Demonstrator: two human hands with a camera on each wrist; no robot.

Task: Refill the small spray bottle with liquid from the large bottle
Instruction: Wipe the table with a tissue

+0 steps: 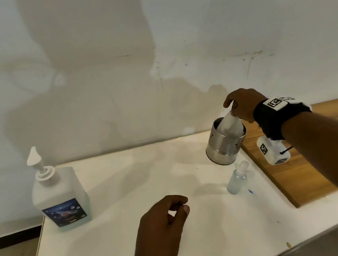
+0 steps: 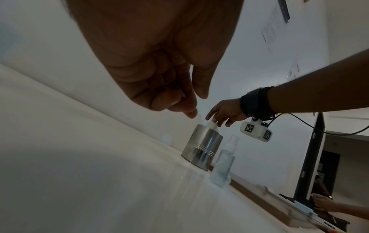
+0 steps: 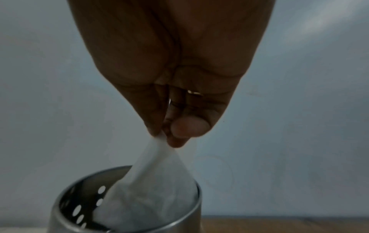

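Observation:
The large pump bottle (image 1: 58,192) with a blue label stands at the table's back left. The small clear spray bottle (image 1: 238,179) (image 2: 222,162) stands upright at the right, just in front of a steel perforated cup (image 1: 226,143) (image 2: 201,149) (image 3: 123,205). My right hand (image 1: 233,105) (image 2: 214,118) (image 3: 165,135) pinches the top of a white tissue (image 1: 229,125) (image 3: 155,181) that sticks up out of the cup. My left hand (image 1: 177,205) (image 2: 191,104) hovers over the table's middle, fingers loosely curled, holding nothing.
The white table (image 1: 126,237) meets a wall behind. A wooden board (image 1: 293,162) lies along the table's right side. In the left wrist view a dark monitor (image 2: 311,157) stands far right, with another person's hand (image 2: 323,203) near its base.

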